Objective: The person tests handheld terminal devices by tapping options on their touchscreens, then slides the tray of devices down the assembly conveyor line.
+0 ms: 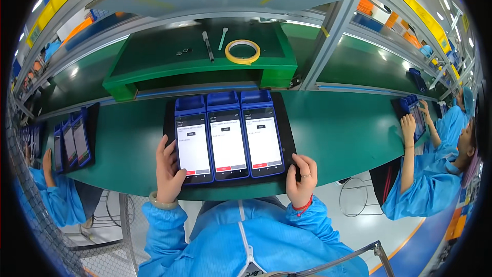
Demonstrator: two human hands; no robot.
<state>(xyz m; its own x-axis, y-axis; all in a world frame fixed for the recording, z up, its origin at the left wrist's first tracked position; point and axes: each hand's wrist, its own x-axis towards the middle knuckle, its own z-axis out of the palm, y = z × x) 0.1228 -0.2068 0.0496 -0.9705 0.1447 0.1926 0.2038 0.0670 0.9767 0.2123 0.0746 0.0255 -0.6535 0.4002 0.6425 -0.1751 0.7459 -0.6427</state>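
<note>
Three blue handheld payment terminals with lit white screens lie side by side in front of me: the left one (194,146), the middle one (224,143) and the right one (262,141). Under them is a black mat (288,143). My left hand (170,172) is open at the left terminal's side, its thumb at the lower left corner of the screen by a red button. Beside the mat's right edge rests my right hand (301,178), fingers loosely bent and thumb a little apart, with nothing seen in it. Each screen shows a red and a grey button at the bottom.
A green raised shelf (200,66) stands behind the terminals, holding a yellow tape roll (243,52), a dark pen (207,46) and a pale green stick (223,38). Co-workers sit left (56,195) and right (425,174) with similar terminals. A metal post (333,36) rises behind.
</note>
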